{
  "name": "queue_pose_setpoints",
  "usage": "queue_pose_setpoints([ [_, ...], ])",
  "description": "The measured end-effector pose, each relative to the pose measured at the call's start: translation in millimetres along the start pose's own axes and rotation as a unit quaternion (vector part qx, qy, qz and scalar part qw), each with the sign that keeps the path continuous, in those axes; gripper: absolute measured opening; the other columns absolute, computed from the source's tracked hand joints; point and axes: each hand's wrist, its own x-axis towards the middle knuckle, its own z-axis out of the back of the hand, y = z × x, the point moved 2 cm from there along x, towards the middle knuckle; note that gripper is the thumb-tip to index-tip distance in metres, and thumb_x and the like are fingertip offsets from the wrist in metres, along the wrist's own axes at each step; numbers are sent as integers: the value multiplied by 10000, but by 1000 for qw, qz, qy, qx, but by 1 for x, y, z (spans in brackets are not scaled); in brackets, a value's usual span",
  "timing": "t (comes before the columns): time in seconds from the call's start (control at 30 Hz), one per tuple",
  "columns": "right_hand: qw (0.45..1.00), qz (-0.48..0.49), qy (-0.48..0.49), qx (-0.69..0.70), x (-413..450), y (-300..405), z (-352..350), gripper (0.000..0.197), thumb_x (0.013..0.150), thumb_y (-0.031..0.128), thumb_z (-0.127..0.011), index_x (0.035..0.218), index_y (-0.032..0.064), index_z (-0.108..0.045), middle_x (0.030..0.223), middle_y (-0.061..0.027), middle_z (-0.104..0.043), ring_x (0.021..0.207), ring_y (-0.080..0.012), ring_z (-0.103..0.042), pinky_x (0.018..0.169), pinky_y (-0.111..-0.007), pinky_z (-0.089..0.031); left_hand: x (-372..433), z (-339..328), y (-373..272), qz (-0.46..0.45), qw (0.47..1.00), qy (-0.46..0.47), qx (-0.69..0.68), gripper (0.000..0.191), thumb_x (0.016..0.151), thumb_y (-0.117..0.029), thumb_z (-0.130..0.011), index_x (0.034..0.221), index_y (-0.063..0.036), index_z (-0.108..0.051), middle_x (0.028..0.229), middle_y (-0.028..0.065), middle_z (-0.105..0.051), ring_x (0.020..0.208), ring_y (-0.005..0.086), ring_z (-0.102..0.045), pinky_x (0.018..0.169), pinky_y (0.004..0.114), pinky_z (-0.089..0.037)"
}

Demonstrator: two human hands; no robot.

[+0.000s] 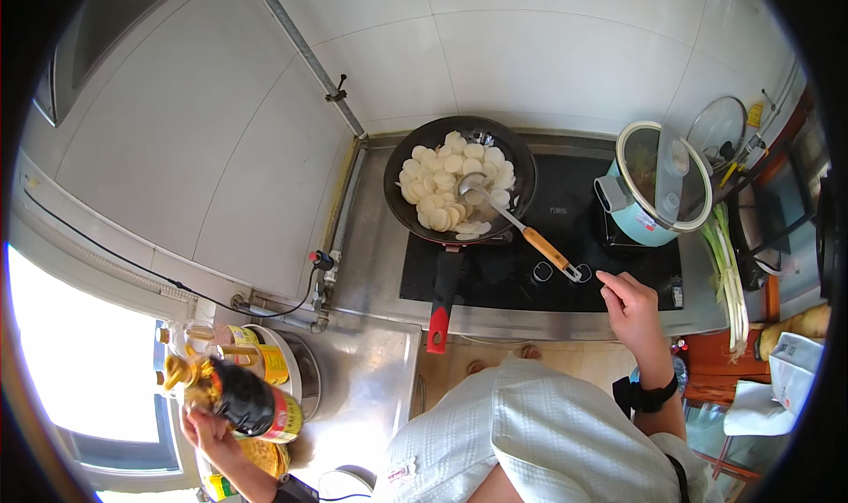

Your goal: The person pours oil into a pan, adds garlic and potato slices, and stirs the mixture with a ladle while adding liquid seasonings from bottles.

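My left hand (pixel 211 433) grips a plastic bottle of dark sauce (pixel 246 400), probably soy sauce, by its upper part. The bottle is tilted over the seasoning rack at the lower left. My right hand (pixel 633 307) is empty, its index finger extended and the others loosely curled, over the front of the black cooktop (pixel 490 281). Just left of that hand is the end of the wooden-handled ladle (pixel 546 246), which is apart from the fingers. Its bowl rests among thin white slices (pixel 434 185), perhaps radish, in the black wok (pixel 394 201).
A light-blue pot (pixel 639 218) with a glass lid stands on the right burner. Spring onions (pixel 732 284) lie beside the cooktop. The wok's red-tipped handle (pixel 440 317) juts past the counter's front edge. A round rack (pixel 291 357) holds several bottles; a metal pipe (pixel 305 52) runs along the wall.
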Motion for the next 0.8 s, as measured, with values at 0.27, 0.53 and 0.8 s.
queue_pose_setpoints([
  [0.27, 1000, 13, -1, -1, -1, -12, -2, 205, 769, 6, -610, 967, 39, -652, 712, -97, -577, 543, -258, -555, 497, -321, -433, 22, -199, 58, 228, 955, 155, 110, 88, 899, -122, -541, 861, -47, -568, 606, -79, -434, 454, -11, -308, 398, 167, -201],
  [0.53, 998, -59, -23, -14, -37, -45, 26, 210, 771, 10, -602, 974, 34, -651, 692, -103, -560, 541, -261, -541, 494, -336, -412, 65, -296, 124, 110, 870, 343, 336, 313, 902, -278, -586, 721, -29, -526, 565, -43, -434, 467, 42, -375, 403, 222, -282],
  [0.8, 995, -88, -43, -37, -54, -57, 41, 219, 773, 0, -591, 984, 23, -644, 679, -119, -554, 555, -276, -532, 507, -355, -407, 100, -335, 159, 115, 825, 346, 431, 431, 833, -338, -673, 679, 32, -517, 552, 40, -467, 541, 115, -400, 496, 308, -387],
])
